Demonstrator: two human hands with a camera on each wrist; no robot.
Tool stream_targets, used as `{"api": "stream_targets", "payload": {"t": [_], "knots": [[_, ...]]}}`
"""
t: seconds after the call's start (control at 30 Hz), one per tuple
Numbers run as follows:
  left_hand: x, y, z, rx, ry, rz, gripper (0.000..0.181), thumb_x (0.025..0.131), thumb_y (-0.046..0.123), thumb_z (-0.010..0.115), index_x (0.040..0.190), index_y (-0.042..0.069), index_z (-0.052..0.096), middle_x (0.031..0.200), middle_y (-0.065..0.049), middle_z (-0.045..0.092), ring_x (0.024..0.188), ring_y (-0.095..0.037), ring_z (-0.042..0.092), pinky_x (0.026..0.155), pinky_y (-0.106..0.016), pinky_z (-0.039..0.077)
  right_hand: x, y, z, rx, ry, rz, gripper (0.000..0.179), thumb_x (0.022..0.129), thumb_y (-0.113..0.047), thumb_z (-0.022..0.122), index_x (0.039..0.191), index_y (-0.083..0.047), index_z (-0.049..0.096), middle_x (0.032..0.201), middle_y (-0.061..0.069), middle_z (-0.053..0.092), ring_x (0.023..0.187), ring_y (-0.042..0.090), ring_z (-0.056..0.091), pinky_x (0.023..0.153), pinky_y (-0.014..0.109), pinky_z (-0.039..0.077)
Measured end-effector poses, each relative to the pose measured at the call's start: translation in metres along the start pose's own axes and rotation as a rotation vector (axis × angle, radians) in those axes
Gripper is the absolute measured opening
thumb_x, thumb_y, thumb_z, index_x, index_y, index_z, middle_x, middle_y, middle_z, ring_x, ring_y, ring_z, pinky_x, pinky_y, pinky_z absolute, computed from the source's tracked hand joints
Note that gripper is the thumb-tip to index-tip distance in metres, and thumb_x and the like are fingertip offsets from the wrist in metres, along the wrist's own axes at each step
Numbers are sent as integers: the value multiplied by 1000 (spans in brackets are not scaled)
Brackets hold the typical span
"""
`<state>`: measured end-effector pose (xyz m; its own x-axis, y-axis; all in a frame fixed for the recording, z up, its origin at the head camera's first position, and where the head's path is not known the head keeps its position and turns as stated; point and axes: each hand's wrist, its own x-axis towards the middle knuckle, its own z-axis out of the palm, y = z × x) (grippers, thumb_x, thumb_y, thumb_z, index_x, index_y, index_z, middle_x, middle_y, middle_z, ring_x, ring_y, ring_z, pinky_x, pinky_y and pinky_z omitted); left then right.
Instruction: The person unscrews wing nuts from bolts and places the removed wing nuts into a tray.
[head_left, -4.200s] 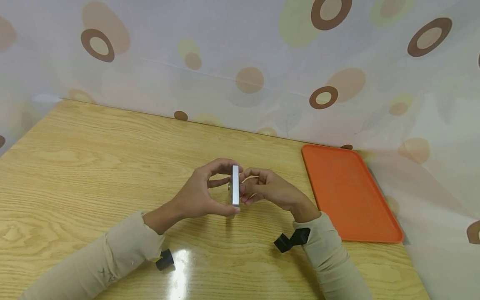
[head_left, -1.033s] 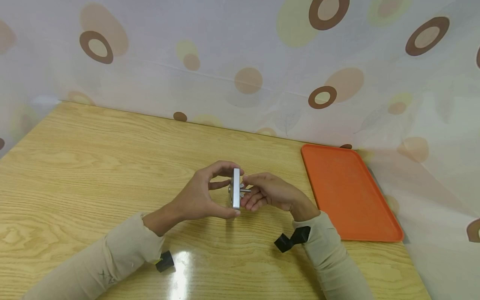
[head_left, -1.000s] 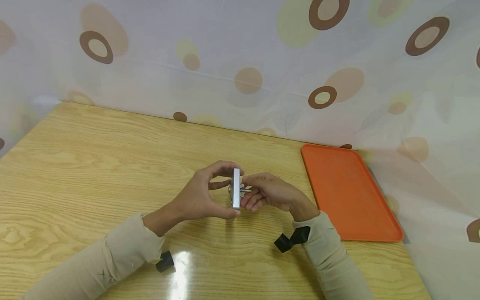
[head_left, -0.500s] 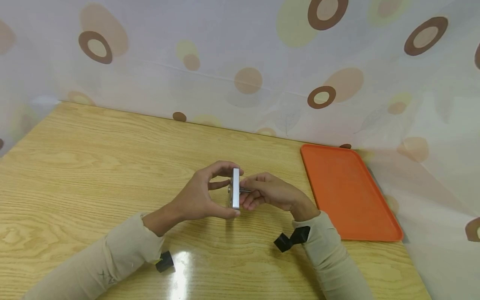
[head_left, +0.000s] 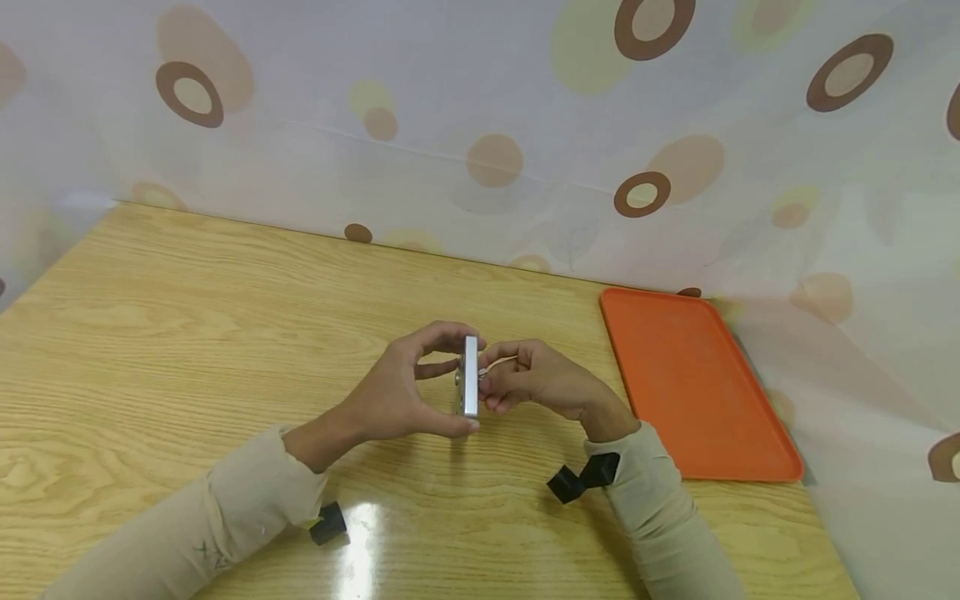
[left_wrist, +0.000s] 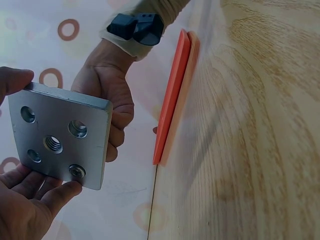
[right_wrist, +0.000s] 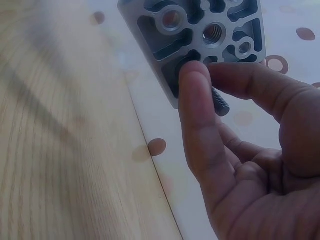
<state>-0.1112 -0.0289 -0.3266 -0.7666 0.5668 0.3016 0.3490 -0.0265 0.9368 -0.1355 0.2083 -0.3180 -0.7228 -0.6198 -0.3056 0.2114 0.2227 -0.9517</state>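
Note:
My left hand (head_left: 390, 387) grips a square metal plate (left_wrist: 52, 125) by its edges, holding it upright above the table. The plate has several round holes, the middle one threaded; its other face, seen in the right wrist view, is ribbed with hollow pockets. A screw sits in one corner hole: its head (left_wrist: 77, 171) shows on the smooth face, and its threaded end (right_wrist: 220, 103) sticks out past the ribbed one. Around that shank my right hand (head_left: 555, 379) pinches a small wing nut (head_left: 482, 374) with thumb and forefinger, mostly hidden by the fingertips.
An orange tray (head_left: 697, 383) lies at the right of the wood-grain table (head_left: 225, 333). Behind and to the right of the table hangs a pale sheet (head_left: 420, 150) with brown and beige spots. Each sleeve carries a dark camera mount (head_left: 583, 478).
The right fingers have gone from spread beside the wing nut, with the screw showing, to closed around it near the plate. The left hand and plate stay nearly still.

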Motion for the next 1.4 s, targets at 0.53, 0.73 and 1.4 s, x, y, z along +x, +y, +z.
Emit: {"api": "stream_targets", "payload": {"t": [0.53, 0.73, 1.4], "knots": [[0, 3, -1, 12, 0, -1, 78, 67, 5, 89, 136, 7, 51, 134, -13, 58, 126, -29, 57, 109, -47, 51, 0, -3, 1, -27, 53, 48, 26, 107, -25, 45, 115, -3, 57, 85, -1, 73, 74, 10, 72, 71, 27, 64], [0, 2, -1, 15, -5, 3, 78, 66, 5, 89, 135, 7, 52, 133, -13, 58, 124, -29, 59, 109, -46, 52, 4, -1, 3, 128, 41, 185, 31, 107, -32, 33, 107, -8, 52, 76, 1, 73, 65, 9, 71, 65, 23, 63], [-1, 2, 0, -3, -20, 14, 77, 67, 4, 89, 134, 7, 52, 134, -14, 59, 125, -28, 59, 109, -47, 51, 3, 2, 4, 177, -34, 128, 29, 109, -22, 33, 108, -8, 58, 75, -1, 73, 63, 6, 70, 62, 19, 61]]}}
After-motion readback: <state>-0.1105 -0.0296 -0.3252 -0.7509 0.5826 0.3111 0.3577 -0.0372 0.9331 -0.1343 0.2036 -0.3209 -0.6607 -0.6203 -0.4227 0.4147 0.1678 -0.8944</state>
